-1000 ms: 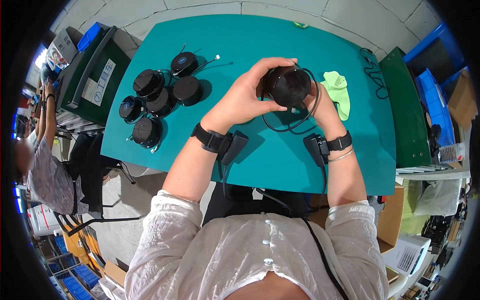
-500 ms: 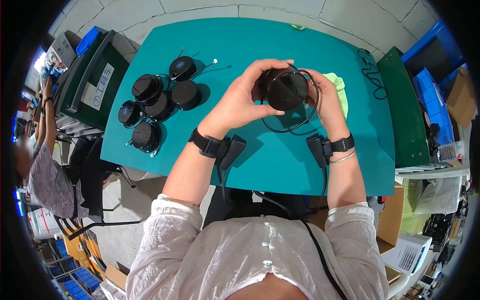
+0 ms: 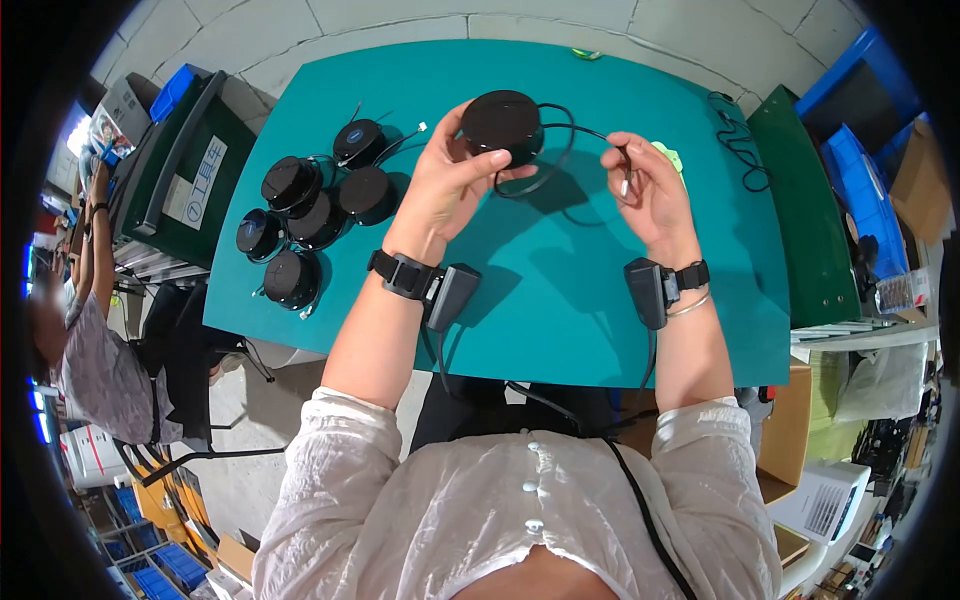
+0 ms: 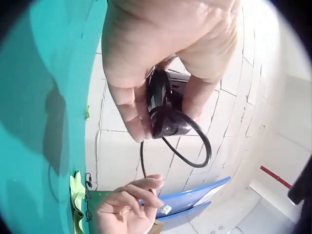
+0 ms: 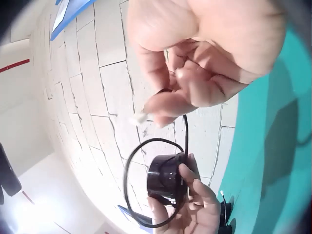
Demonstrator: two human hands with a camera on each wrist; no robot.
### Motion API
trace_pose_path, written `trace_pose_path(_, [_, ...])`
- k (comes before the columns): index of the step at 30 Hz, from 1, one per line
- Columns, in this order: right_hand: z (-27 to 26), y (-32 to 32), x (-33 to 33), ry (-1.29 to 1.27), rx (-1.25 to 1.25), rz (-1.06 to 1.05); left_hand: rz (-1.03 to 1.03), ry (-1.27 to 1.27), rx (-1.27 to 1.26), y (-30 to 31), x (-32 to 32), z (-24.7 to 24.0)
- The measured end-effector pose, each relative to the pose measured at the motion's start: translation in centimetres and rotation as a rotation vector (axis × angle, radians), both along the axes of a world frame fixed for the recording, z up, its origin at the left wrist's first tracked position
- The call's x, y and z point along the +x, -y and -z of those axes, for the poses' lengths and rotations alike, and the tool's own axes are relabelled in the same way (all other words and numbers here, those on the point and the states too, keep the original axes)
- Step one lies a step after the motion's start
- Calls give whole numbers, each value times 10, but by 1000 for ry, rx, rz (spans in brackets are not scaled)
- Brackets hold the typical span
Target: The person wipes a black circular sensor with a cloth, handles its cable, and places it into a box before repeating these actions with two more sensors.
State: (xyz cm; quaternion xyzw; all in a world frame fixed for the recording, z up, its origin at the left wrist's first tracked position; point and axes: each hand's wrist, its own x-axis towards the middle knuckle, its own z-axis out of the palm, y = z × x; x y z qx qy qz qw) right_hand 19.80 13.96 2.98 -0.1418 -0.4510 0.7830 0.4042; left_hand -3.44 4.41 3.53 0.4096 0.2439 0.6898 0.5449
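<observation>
My left hand (image 3: pixel 447 180) grips a black round puck-shaped device (image 3: pixel 502 125) above the table, thumb at its near side and fingers round the far side. A thin black cable (image 3: pixel 572 127) leaves the device, loops beside it and runs to my right hand (image 3: pixel 655 195). There the fingers pinch the cable close to its end, where a small white connector (image 4: pixel 165 209) sticks out. In the right wrist view the device (image 5: pixel 163 178) is tilted on its side in the left hand, with the cable loop hanging round it.
Several similar black devices (image 3: pixel 368 195) with cables stand grouped on the left of the green table (image 3: pixel 520 320). A light green cloth (image 3: pixel 666 157) lies behind the right hand, and a black cord (image 3: pixel 745 150) at the right edge. Green cabinets flank the table; another person (image 3: pixel 110 350) is at far left.
The right hand has left the device and moved right and nearer, now pinching the cable end. The left hand has moved the device left and away, tilting it; the cable is drawn out between them.
</observation>
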Motion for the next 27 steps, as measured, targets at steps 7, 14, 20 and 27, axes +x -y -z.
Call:
trace_pose_path(7, [-7,12,-10,-1,203,123,-116,-26,-119,-6,-1,5])
trace_pose_path(14, [-11,19,-17,197,677,613,-104,-58,-168,-3,3,-1])
trace_pose_path(20, [-21,32,-17,31,516,541,-65,-88,-162,-4,2,-1])
trace_pose_path(27, [-22,33,-9,29,426,439,-3,-122,-149,0,4,-4])
